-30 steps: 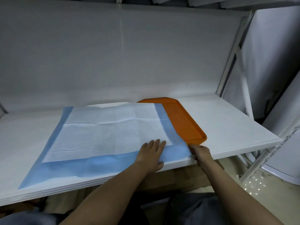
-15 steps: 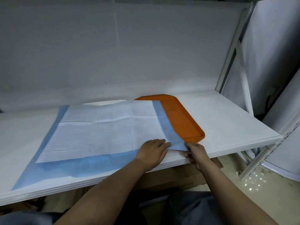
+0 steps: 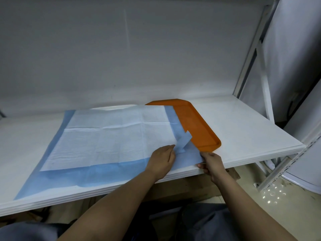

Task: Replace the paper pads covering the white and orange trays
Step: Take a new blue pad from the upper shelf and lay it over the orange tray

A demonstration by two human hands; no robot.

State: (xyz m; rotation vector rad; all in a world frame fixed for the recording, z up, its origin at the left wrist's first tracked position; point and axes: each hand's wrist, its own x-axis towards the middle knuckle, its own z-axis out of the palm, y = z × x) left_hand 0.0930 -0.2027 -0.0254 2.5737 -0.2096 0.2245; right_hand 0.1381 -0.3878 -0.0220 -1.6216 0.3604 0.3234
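Observation:
A large paper pad (image 3: 107, 136), white with a blue border, lies spread on the shelf and covers most of the orange tray (image 3: 196, 126), whose right side and far corner show. A sliver of the white tray (image 3: 112, 107) peeks out behind the pad's far edge. My left hand (image 3: 162, 160) pinches a lifted blue flap of the pad near its right border. My right hand (image 3: 211, 162) grips the pad's near right corner at the shelf's front edge, just in front of the orange tray's near corner.
The white shelf (image 3: 243, 129) extends bare to the right of the orange tray. A grey wall closes the back. A white metal rack upright (image 3: 250, 54) stands at the right, with floor visible below.
My left hand went from resting flat on the pad to pinching a raised blue flap at its right border. My right hand stays at the near right corner.

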